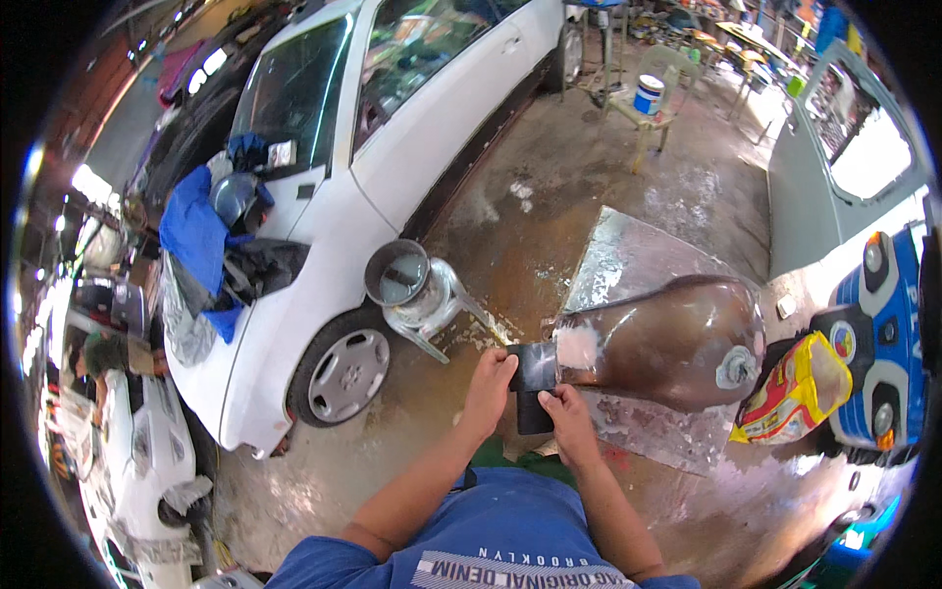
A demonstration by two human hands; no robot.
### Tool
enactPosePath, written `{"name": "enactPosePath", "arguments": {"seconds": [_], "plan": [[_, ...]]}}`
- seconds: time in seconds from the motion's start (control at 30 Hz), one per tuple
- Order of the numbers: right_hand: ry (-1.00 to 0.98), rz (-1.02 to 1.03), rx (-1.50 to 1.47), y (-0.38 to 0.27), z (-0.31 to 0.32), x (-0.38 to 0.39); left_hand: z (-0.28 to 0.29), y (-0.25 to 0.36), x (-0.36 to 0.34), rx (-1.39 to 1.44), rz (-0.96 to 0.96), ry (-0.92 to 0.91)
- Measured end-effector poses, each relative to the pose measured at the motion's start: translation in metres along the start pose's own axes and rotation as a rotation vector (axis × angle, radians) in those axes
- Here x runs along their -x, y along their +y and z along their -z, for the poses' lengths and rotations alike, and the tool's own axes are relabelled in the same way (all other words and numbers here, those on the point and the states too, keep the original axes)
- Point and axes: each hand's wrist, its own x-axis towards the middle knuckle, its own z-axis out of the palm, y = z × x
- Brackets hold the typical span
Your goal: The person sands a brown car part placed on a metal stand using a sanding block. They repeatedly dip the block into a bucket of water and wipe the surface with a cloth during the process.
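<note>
Between my two hands is a dark sheet of sandpaper (535,366), with a greyer upper part and a black lower part that looks bent or folded. My left hand (488,391) pinches its left edge, thumb on top. On the lower right edge, my right hand (572,424) grips it with thumb and fingers. Just right of the sheet lies a brown motorcycle fuel tank (657,339). A pale filler patch (577,348) covers its near-left end, and a round fitting shows at its right. Under the tank is a scuffed metal sheet (618,257).
A pot of cloudy water (397,280) stands on a small stool (432,319) at left, beside a white car (392,187). A yellow-red bag (800,393) and blue-grey vehicle panel (878,344) lie right. Farther off, a paint bucket (648,95) sits on a chair (655,120).
</note>
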Motion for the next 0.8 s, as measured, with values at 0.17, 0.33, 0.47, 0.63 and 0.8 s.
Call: {"name": "enactPosePath", "arguments": {"seconds": [0.17, 0.33, 0.47, 0.63, 0.8], "plan": [[-0.003, -0.05, -0.141, 0.0, 0.008, 0.013, 0.025, 0.023, 0.024, -0.109, -0.08, -0.129], [-0.006, -0.121, -0.282, -0.006, -0.028, 0.036, 0.076, 0.031, 0.041, -0.386, -0.568, -0.39], [-0.004, -0.169, -0.255, 0.019, -0.081, 0.039, 0.133, 0.037, 0.041, -0.651, -0.678, -0.396], [-0.053, -0.215, 0.13, 0.068, -0.156, 0.032, 0.217, 0.031, 0.003, -0.696, -0.776, -0.039], [0.105, 0.022, 0.329, 0.106, -0.232, 0.053, 0.297, 0.02, -0.036, -0.259, -0.034, -0.214]]}}
